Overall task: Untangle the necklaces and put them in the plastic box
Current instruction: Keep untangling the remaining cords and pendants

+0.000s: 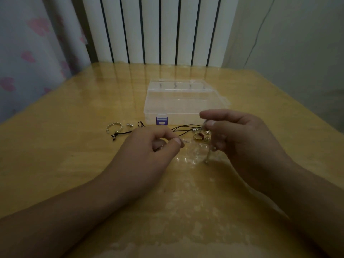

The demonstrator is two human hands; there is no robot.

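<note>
While both hands work just above the desk point(55, 164), the right hand point(240, 138) pinches a pale metal chain point(208, 155) between thumb and forefinger, and the chain hangs from that pinch to the desk surface at about 6 o'clock of the fingertips. The left hand point(158, 144) has its thumb pressed against curled fingers in a pinch; what it holds is too small and dim to identify, though it appears to be the other end of the same strand. A black cord necklace point(186, 127) runs between the two hands with its long axis lying 9 to 3 o'clock, its near end touching a cluster of rings and pendants point(200, 135) directly under the right hand's fingers. The right hand is judged the nearer to the tangle; the left is just beside the cord's middle. At 12 o'clock of both hands stands the clear plastic box point(184, 101), lid closed, purple latch point(161, 121) facing the person. A silver bangle point(114, 127) and a small dark pendant point(114, 137) lie at 10 o'clock of the left hand, well apart from the tangle. Open desk lies at 6 o'clock for spreading strands; the desk's far edge is beyond the box, against a white radiator point(158, 30). The box will need opening before anything goes in.
</note>
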